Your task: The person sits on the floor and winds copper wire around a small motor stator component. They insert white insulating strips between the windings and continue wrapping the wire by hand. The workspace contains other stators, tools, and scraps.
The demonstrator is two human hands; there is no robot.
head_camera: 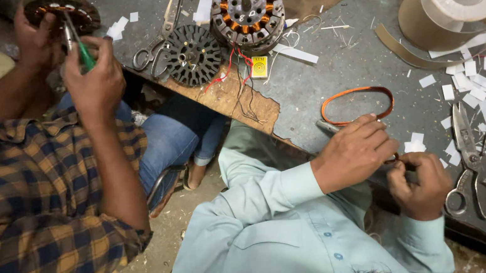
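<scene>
Left hand (38, 43) grips motor stator (62, 10) beyond the tabletop's (334, 60) ragged edge. Right hand (94, 75) pinches green-handled tool (82, 51). Yellow square label (258, 66) lies below wound stator (246, 8).

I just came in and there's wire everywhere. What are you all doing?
The person in the plaid shirt grips a round motor stator in the left hand and holds a green-handled tool to it with the right hand. Beside them, a co-worker's hands pinch one end of an orange wire loop lying on the grey table.
</scene>
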